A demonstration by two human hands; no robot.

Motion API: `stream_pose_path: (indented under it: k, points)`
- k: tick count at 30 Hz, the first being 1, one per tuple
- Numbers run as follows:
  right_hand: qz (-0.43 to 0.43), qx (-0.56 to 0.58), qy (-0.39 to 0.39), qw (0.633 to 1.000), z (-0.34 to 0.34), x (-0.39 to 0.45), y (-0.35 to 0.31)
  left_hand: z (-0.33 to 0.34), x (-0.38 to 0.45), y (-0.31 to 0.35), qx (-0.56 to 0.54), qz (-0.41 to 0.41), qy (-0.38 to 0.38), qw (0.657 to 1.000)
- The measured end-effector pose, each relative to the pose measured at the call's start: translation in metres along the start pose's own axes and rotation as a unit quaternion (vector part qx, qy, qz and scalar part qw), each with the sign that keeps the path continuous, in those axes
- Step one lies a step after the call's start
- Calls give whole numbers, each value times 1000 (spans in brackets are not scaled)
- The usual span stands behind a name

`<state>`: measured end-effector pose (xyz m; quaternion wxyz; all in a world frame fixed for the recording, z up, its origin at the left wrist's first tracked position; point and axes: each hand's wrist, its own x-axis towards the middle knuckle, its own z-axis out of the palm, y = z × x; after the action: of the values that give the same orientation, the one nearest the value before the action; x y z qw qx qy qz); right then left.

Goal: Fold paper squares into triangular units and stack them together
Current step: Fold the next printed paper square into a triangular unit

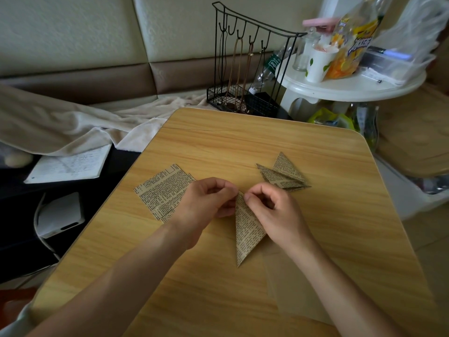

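Note:
A folded triangle of newsprint-patterned paper (pixel 246 229) lies on the wooden table (pixel 218 142), its long point toward me. My left hand (pixel 206 205) pinches its upper tip from the left. My right hand (pixel 272 210) pinches the same tip from the right and rests along its right edge. A small pile of flat printed paper squares (pixel 160 190) lies left of my left hand. Finished folded triangles (pixel 284 175) are stacked together beyond my right hand.
A plain brown sheet (pixel 298 288) lies under my right forearm. A black wire rack (pixel 245 69) stands past the table's far edge, beside a white round side table (pixel 352 86) crowded with cups and bags. A blanket and notebook (pixel 70 164) lie to the left.

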<state>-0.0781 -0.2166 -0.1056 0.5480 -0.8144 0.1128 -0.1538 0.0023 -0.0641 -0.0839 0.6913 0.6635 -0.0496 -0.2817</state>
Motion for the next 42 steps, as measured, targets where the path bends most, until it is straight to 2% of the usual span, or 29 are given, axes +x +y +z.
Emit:
stream_pose_path:
  k: [11,19,25,32,37,42]
  points:
    - [79,45,-76,993,-6,6,2,-1,2,3,-54,13,53,997]
    - [98,49,-12,994,-7,6,1,0,5,-2,-149,-37,60,986]
    - [99,63,-10,993,-7,5,-2,-2,5,-3,-100,-22,33,994]
    - [136,106,63,983,-8,4,-7,0,6,-3,-150,-36,11,988]
    - [122,98,43,987,-7,3,-12,0,5,-3,-132,-33,18,991]
    - [86,87,39,992,-7,1,-6,-1,4,0,-133,-44,-5,990]
